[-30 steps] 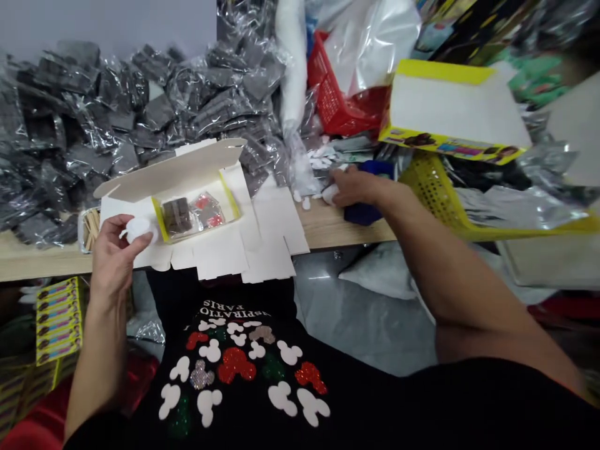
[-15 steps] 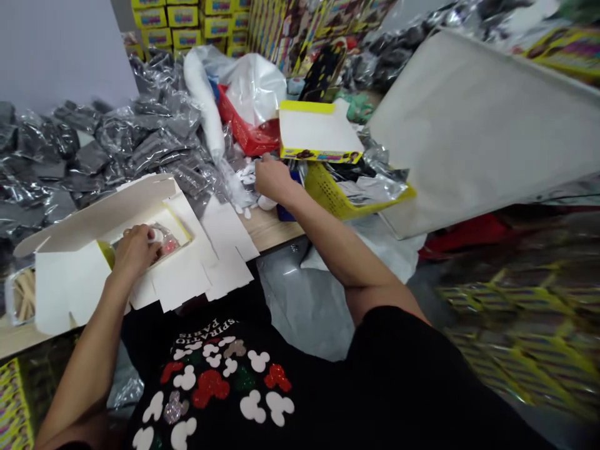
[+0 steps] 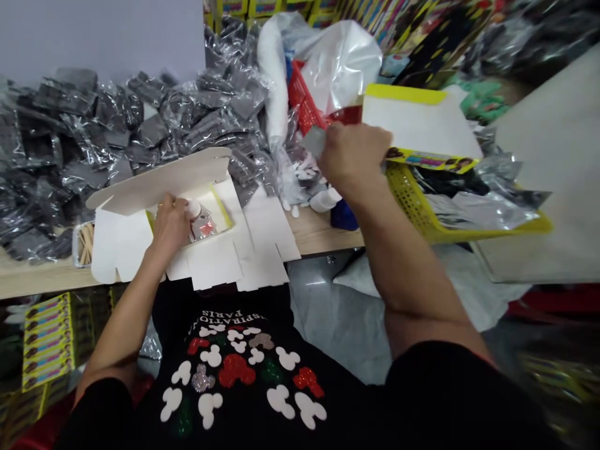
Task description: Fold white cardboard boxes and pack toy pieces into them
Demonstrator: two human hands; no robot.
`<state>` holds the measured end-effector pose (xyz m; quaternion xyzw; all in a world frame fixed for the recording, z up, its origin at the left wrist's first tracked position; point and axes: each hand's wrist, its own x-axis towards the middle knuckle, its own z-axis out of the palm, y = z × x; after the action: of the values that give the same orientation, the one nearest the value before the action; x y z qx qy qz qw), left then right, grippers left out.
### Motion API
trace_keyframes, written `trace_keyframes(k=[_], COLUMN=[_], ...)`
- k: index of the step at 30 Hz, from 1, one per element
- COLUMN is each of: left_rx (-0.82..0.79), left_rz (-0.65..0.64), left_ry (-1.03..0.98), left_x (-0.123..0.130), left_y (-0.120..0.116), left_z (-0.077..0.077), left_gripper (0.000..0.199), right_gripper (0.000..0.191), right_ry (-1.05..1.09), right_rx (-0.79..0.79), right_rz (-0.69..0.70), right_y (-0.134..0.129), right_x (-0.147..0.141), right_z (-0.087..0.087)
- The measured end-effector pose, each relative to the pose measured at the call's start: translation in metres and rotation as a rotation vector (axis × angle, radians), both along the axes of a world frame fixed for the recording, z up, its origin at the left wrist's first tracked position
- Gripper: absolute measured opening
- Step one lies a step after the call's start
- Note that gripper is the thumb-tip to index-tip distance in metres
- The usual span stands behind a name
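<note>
Your left hand (image 3: pixel 171 222) is inside the white carton (image 3: pixel 122 240), which lies opened out on the counter (image 3: pixel 323 234). Its fingers are curled, with the fingertips against a small white piece (image 3: pixel 194 208) just above a yellow tray (image 3: pixel 222 209) holding a clear packet with red contents (image 3: pixel 204 226). Your right hand (image 3: pixel 354 159) is raised to the right of the carton, closed around a flat grey piece (image 3: pixel 313 140) that sticks out past the fingers. Below that hand sit a white cap (image 3: pixel 324 201) and a blue object (image 3: pixel 344 215). Farther right are a yellow basket (image 3: pixel 422 209) and a yellow-rimmed box lid (image 3: pixel 419 122), with a red basket (image 3: pixel 304 106) behind. Left of the carton are wooden sticks in a clear tub (image 3: pixel 85 244), and bagged grey packs (image 3: pixel 70 125) are heaped behind it. Upside down on your black shirt (image 3: pixel 154 400), the print reads "INSPIRATION PARIS" above sequinned mouse-head shapes.
</note>
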<state>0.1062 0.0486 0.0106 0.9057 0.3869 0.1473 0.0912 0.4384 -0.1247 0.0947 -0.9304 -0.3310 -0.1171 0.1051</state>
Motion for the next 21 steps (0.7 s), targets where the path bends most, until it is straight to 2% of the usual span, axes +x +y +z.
trace_keyframes(k=[2,4,6,8,10,13,15,17,18,19,21], left_rx=[0.071,0.105,0.088,0.059,0.040,0.064,0.135,0.202,0.192,0.149,-0.022], left_rz=[-0.024,-0.107,-0.231,-0.290,-0.301,-0.340,-0.249,0.000,0.134,0.247,0.376], left_ry=[-0.145,-0.219,-0.193,-0.138,-0.122,-0.249,-0.476,-0.768,-0.891,-0.986,-1.076], left_x=[-0.023,-0.044,-0.058,-0.064,-0.066,-0.071,-0.079,-0.089,-0.094,-0.099,-0.105], left_y=[-0.013,-0.029,-0.044,-0.053,-0.056,-0.058,-0.057,-0.049,-0.042,-0.031,-0.003], left_z=[-0.002,-0.008,-0.018,-0.029,-0.037,-0.039,-0.034,-0.028,-0.025,-0.021,-0.013], left_gripper=[0.022,0.024,0.023,0.025,0.034,0.032,0.022,0.017,0.025,0.037,0.065], right_gripper=[0.012,0.014,0.017,0.020,0.020,0.031,0.042,0.044,0.044,0.044,0.043], right_ry=[0.049,0.304,0.617,0.778,0.702,0.406,0.290,0.278,0.296,0.315,0.308], right_rx=[0.207,0.367,0.393,0.285,0.142,0.036,-0.016,-0.094,-0.109,-0.092,0.027], right_rz=[0.162,0.407,0.550,0.559,0.510,0.513,0.685,0.892,0.938,0.931,0.800], right_y=[-0.018,-0.023,-0.011,0.012,0.032,0.040,0.031,0.020,0.016,0.014,0.019], right_x=[-0.035,-0.070,-0.103,-0.130,-0.149,-0.162,-0.167,-0.167,-0.164,-0.159,-0.141], right_z=[0.004,-0.008,-0.031,-0.052,-0.064,-0.065,-0.062,-0.062,-0.063,-0.065,-0.067])
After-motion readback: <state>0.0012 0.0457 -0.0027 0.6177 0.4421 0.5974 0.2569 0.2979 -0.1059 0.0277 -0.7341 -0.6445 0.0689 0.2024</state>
